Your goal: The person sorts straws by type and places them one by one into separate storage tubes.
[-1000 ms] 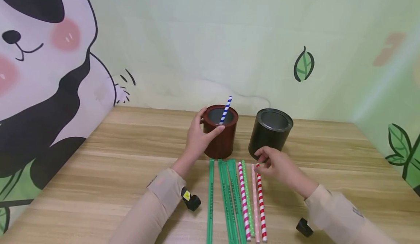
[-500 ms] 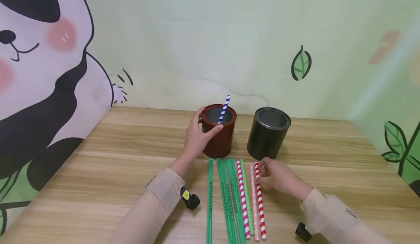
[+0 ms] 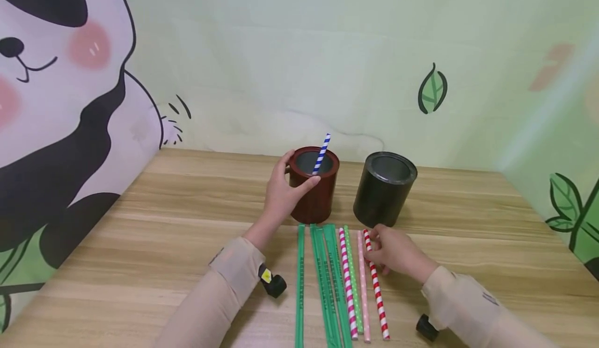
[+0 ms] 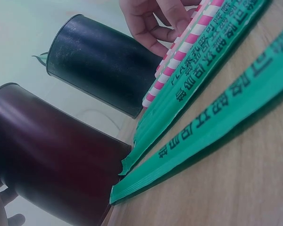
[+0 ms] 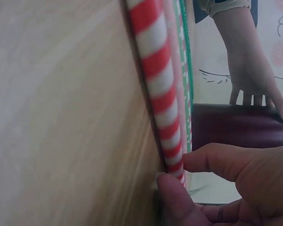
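Note:
My left hand (image 3: 282,194) grips the dark red-brown mug (image 3: 319,200) from its left side, thumb near the front rim. A blue-and-white striped paper straw (image 3: 322,154) leans inside this mug and sticks out above the rim. In the head view my right hand (image 3: 398,250) is at the far end of a red-and-white striped paper straw (image 3: 378,296). The right wrist view shows thumb and forefinger pinching that straw (image 5: 162,94) from both sides, low at the wood. Its tip is partly hidden by the fingers.
Left of the red straw lie a pale pink straw (image 3: 363,291), a green dotted straw (image 3: 354,285) and a magenta-striped straw (image 3: 347,280). Several green-wrapped straws (image 3: 300,291) lie further left. A black mug (image 3: 383,197) stands behind my right hand, before the wall (image 3: 234,77).
My right hand has come down toward me from beside the black mug and now pinches the red-striped straw. That straw's near end has swung right, away from the pink one. The left hand holds still.

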`<state>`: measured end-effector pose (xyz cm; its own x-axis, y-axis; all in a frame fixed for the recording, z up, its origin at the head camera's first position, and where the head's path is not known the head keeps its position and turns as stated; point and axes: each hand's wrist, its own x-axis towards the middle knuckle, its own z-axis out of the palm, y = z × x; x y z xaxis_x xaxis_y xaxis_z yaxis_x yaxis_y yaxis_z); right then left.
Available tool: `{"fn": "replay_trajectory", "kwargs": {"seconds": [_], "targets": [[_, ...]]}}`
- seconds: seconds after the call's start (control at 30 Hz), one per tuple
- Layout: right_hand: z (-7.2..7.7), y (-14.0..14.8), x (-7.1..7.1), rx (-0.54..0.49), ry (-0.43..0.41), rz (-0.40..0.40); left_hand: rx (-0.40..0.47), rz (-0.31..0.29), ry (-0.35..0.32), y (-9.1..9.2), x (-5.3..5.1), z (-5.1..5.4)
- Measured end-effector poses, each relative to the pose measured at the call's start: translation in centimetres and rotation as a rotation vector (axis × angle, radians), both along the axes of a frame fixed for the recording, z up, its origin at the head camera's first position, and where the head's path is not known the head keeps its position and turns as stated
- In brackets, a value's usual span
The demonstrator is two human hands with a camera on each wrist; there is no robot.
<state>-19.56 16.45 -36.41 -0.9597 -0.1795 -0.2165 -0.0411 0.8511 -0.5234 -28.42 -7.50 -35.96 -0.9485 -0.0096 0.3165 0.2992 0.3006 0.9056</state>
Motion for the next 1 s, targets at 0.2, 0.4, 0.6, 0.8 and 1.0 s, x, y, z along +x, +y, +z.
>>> {"fn": "replay_trajectory", "kwargs": {"seconds": [0.2,0.4,0.6,0.8,1.0], "targets": [[-0.1,-0.1,-0.3,0.014,-0.001,-0.015,0.000,0.002,0.004,0.1,0.0,0.2],[-0.1,-0.1,-0.3,0.002,-0.004,-0.032,-0.003,0.004,0.001,0.1,0.0,0.3],[0.0,0.3,-0.2,-0.039,-0.028,-0.038,0.000,0.005,-0.006,0.1,0.1,0.2],[0.7,0.8,0.0,-0.083,-0.019,-0.013,0.001,0.005,-0.008,0.1,0.1,0.2],[2.2,1.2,-0.1,-0.148,0.021,0.039,0.006,0.006,-0.001,0.1,0.1,0.2]]}}
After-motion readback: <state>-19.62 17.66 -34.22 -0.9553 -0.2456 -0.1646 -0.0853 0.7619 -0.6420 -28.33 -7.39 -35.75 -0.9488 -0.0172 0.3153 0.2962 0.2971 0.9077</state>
